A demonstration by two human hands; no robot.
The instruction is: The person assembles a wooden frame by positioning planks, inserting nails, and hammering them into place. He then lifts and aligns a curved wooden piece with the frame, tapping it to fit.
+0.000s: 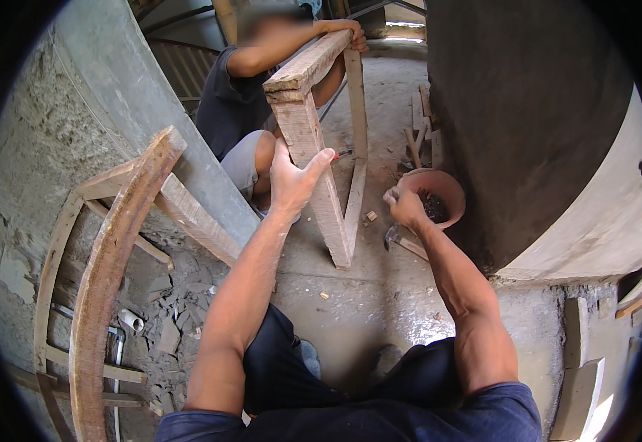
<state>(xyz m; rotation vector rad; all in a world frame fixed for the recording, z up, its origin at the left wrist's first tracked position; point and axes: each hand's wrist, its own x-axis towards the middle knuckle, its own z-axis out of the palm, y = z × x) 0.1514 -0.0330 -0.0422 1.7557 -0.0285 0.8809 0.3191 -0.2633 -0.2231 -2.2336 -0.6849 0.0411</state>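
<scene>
A rectangular frame of rough wooden boards [297, 124] stands upright before me. My left hand [291, 177] is closed round its near upright, thumb on the right side. My right hand [407, 206] is at the left rim of a reddish bucket [459, 194], fingers pinched together; what they hold, if anything, is too small to make out. Dark small pieces, which look like nails, lie in the bucket. Just below that hand a claw hammer [412, 248] rests on the floor. Across from me, a crouching co-worker's hands [352, 33] hold the frame's far top corner.
A curved wooden framework [103, 272] leans at the left, over broken rubble [170, 335] and pipe pieces [131, 320]. A dark curved wall [527, 110] rises on the right. Wood scraps [422, 121] lie behind the bucket, and more boards [577, 390] at the lower right.
</scene>
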